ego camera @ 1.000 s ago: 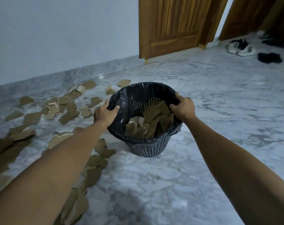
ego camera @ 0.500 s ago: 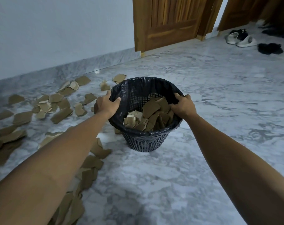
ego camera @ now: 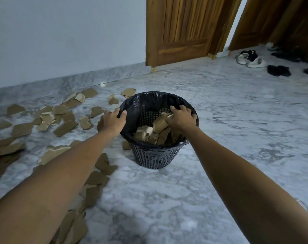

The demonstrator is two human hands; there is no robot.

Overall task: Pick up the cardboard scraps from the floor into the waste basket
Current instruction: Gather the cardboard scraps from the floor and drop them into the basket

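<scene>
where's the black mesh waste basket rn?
Head view, centre: the black mesh waste basket stands on the marble floor, brown cardboard scraps strewn to its left, left hand on its rim.

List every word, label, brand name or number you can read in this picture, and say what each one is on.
None: no readable text shows anywhere.
Waste basket and its black liner: no label or brand visible.
Cardboard scraps: plain brown, no print visible.
Wooden door: no sign or number.
Shoes: too small and blurred to show any logo.

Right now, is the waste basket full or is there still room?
Still room: the scraps inside the waste basket lie well below its rim.
</scene>
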